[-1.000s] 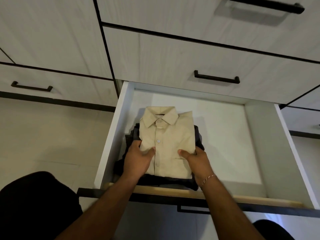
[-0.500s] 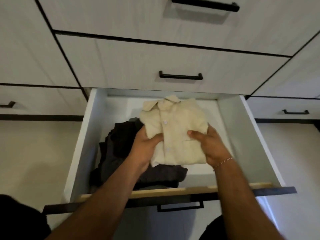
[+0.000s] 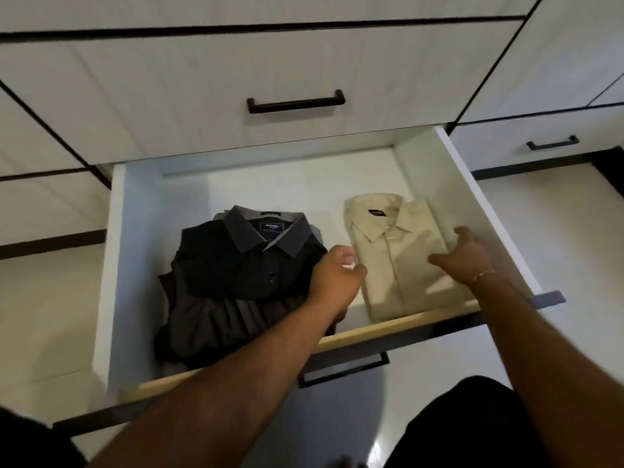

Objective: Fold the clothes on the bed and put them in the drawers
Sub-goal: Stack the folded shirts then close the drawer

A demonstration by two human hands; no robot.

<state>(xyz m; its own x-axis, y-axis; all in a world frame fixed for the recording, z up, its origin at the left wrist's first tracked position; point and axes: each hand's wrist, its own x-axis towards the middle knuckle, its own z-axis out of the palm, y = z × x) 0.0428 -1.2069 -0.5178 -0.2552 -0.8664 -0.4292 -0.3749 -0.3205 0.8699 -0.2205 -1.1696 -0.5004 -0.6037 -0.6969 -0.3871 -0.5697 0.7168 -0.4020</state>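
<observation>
**Cream shirt laid beside the dark pile in the open drawer**

The drawer point(image 3: 486, 211) stands pulled out below a closed drawer front with a black handle point(image 3: 295, 102). Inside, two lots of folded clothing lie side by side, apart, with a strip of white drawer floor between them.

At 9 o'clock in the drawer sits the black shirt point(image 3: 250, 261), collar toward the cabinet, on top of more dark folded cloth point(image 3: 219, 325) that spreads out toward the drawer's front edge.

At 3 o'clock lies the cream shirt point(image 3: 398, 261), folded, collar toward the back, buttons up, close to the right drawer wall and reaching almost to the front lip.

The left hand point(image 3: 332, 278) is at the cream shirt's left edge, between the two piles, fingers curled; blur hides whether they pinch the cloth or only touch it, so I cannot tell its grasp. The right hand point(image 3: 464, 255) lies over the shirt's right side, thumb on the front panel and fingers curled round the right fold, grasping it. A thin bracelet point(image 3: 483, 275) circles that wrist.

At 6 o'clock, dark-clothed knees point(image 3: 466, 423) show over pale floor.
</observation>
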